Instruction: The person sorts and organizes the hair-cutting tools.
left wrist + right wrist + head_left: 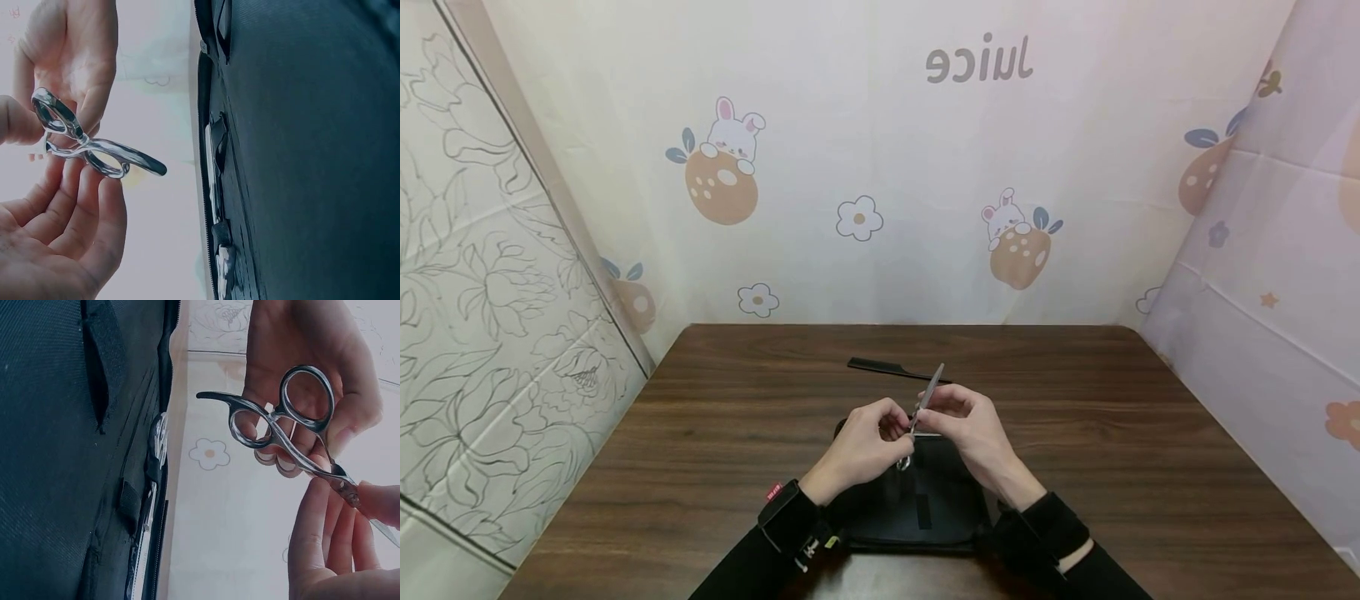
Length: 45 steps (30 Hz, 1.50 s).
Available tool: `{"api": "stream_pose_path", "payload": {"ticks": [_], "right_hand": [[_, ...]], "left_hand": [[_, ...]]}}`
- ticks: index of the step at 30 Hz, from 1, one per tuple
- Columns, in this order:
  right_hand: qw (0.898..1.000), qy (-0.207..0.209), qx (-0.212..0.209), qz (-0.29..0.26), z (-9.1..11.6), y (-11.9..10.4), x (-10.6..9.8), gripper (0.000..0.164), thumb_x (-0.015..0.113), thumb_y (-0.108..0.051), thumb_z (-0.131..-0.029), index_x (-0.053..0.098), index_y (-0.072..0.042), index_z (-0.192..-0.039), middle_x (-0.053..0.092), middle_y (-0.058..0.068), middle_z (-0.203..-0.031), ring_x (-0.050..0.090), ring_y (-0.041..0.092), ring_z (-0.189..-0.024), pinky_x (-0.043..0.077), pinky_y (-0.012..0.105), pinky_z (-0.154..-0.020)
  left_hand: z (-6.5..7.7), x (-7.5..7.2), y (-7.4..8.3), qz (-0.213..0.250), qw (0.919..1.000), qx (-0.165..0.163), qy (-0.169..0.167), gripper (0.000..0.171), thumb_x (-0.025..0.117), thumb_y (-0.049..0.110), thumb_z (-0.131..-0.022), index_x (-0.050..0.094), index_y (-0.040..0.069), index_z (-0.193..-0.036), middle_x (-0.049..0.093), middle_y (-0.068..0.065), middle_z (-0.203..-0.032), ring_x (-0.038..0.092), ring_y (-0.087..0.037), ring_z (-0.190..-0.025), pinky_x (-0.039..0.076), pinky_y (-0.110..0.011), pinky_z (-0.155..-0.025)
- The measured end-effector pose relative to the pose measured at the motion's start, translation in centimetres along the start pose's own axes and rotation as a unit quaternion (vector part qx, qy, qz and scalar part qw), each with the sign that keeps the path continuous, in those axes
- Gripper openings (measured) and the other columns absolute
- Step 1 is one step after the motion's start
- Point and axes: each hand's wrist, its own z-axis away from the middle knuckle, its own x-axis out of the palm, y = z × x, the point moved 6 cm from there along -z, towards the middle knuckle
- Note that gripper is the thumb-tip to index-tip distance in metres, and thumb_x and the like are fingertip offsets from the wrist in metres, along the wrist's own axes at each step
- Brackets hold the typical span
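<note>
The patterned curtain (880, 142) bears the grey word "Juice" (987, 63) (in mirror writing).

Dark brown wood-grain counter (1150, 467) | pale back covering (865, 125): rabbits (730, 142) peeking over orange fruit (721, 200), outlined flowers (859, 219), mirrored word "Juice" (979, 60) | whitish left covering (452, 217): line-drawn blossoms (508, 279) | right covering (1240, 267): creased, fruit-printed | soft light

scissors (299, 456): shiny smooth metal; case (312, 125): matt, woven-look cloth; tbl (737, 392): wood-grain w/ slight sheen.
</note>
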Motion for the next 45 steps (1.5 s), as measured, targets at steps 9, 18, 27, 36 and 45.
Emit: {"api": "stream_pose_path", "payload": {"ticks": [9,18,27,36,45], "right_hand": [[0.999,0.022,-0.024,0.001,0.1,-0.5,-0.2,0.034,0.068,-0.007,-0.080,0.053,0.009,-0.107,0.052,0.031,-0.106,0.056,0.034,-0.091,0.047,0.042,-0.080],[0.998,0.023,-0.049,0.023,-0.1,-1.0,-0.9,0.034,0.068,-0.009,-0.080,0.054,0.009,-0.106,0.053,0.031,-0.102,0.057,0.033,-0.087,0.048,0.040,-0.079],[0.997,0.032,-0.054,0.039,-0.1,-2.3,-2.0,0.031,0.068,-0.010,-0.081,0.055,0.004,-0.106,0.056,0.022,-0.099,0.055,0.034,-0.089,0.047,0.042,-0.080],[0.995,0.035,-0.057,0.073,-0.1,-2.6,-2.6,0.031,0.069,-0.014,-0.080,0.057,0.001,-0.105,0.056,0.022,-0.100,0.055,0.033,-0.087,0.049,0.039,-0.076],[0.988,0.048,-0.075,0.130,-0.1,-3.1,-2.5,0.027,0.070,-0.010,-0.079,0.059,0.000,-0.102,0.059,0.018,-0.095,0.056,0.029,-0.085,0.049,0.034,-0.075]], "left_hand": [[0.0,0.2,0.1,0.008,1.0000,-0.001,-0.002,0.012,0.059,0.022,-0.085,0.056,0.015,-0.095,0.056,0.005,-0.085,0.054,-0.010,-0.076,0.046,-0.027,-0.068],[0.0,-0.3,0.2,0.013,0.9999,-0.009,-0.007,0.012,0.055,0.023,-0.089,0.057,0.016,-0.098,0.057,0.005,-0.089,0.054,-0.011,-0.079,0.046,-0.028,-0.069],[0.0,-0.5,-0.9,-0.036,0.9983,-0.015,-0.044,0.018,0.056,0.013,-0.085,0.057,0.010,-0.103,0.055,0.000,-0.093,0.052,-0.013,-0.081,0.045,-0.029,-0.072],[0.6,-0.2,-2.0,-0.222,0.9682,-0.036,-0.109,0.036,0.062,0.029,-0.084,0.055,0.012,-0.115,0.050,-0.003,-0.109,0.044,-0.018,-0.099,0.040,-0.033,-0.082],[1.3,-0.5,-3.1,-0.326,0.9259,-0.083,-0.172,0.063,0.070,0.049,-0.073,0.051,0.017,-0.124,0.042,-0.004,-0.123,0.036,-0.024,-0.110,0.036,-0.041,-0.088]]}}
